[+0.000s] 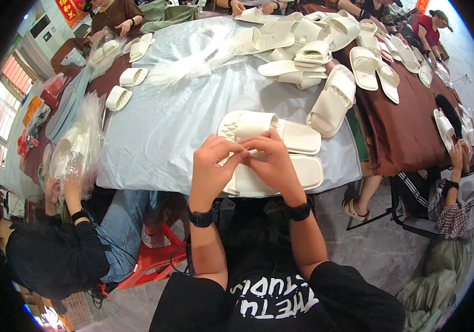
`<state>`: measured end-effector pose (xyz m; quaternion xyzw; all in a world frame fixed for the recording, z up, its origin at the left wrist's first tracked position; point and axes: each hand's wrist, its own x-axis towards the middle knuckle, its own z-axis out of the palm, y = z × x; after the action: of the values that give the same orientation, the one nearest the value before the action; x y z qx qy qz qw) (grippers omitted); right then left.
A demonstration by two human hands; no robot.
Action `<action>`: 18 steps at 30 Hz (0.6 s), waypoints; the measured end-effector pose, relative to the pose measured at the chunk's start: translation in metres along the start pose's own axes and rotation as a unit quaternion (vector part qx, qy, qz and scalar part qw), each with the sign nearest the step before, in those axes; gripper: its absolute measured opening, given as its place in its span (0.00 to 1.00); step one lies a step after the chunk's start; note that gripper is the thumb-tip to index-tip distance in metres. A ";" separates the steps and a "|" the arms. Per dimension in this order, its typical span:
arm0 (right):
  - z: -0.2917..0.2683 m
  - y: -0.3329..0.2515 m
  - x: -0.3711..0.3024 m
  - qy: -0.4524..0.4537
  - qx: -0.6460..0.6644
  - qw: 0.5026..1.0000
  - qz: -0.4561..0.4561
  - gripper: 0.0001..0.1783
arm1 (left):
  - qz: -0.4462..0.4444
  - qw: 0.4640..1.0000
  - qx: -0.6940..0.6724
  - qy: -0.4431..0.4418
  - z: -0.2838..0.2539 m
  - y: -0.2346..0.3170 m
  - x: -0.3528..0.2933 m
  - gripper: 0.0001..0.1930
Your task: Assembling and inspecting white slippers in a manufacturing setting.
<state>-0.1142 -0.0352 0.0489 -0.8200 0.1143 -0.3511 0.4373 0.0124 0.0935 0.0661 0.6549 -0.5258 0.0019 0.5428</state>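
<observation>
My left hand (215, 164) and my right hand (270, 160) meet fingertip to fingertip, pinched together over a pair of cream slide slippers. Whatever sits between the fingertips, if anything, is too small to make out. The far slipper (300, 137) lies flat with its strap toward the left. Beside it on the near side, the second slipper (307, 172) lies parallel at the table's front edge, partly covered by my hands and wrists. A black band circles each wrist.
A pile of cream slippers (314, 52) covers the table's far right. Clear plastic bags (192, 63) lie on the grey-blue table cover (154, 138). Two slippers (119, 98) rest at the left edge. A person at left handles a bagged pair (71, 152); other people sit around.
</observation>
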 end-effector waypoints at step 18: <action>0.011 0.002 0.007 0.078 0.042 0.996 0.009 0.12 | -0.070 0.995 -0.061 -0.040 0.034 -0.002 -0.003 0.50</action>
<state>-0.1016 -0.0333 0.0467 -0.7699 0.1406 -0.4150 0.4640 -0.0066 0.0713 0.0485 0.6550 -0.4992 -0.0944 0.5594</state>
